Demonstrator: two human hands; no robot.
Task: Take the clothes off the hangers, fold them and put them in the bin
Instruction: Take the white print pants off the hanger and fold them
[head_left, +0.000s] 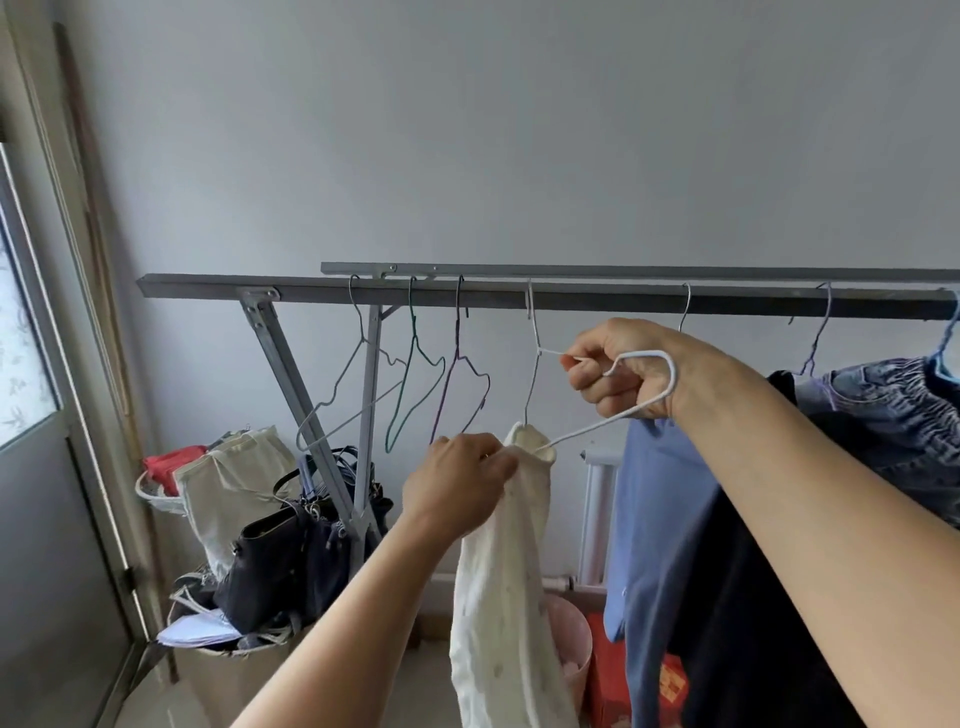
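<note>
A cream white garment (506, 582) hangs down in the middle, its top end still caught on the left tip of a white wire hanger (535, 364) hooked over the grey rail (597, 300). My left hand (460, 486) pinches the garment's top edge. My right hand (621, 371) grips the hanger's right shoulder, tilting it. A pink bin (574, 644) stands on the floor behind the garment.
Three bare wire hangers (415, 374) hang on the rail to the left. A blue shirt (660, 519), dark clothes (748, 597) and a denim piece (893, 410) hang to the right. Bags and baskets (270, 545) crowd the floor at the left. A red box (613, 670) is beside the bin.
</note>
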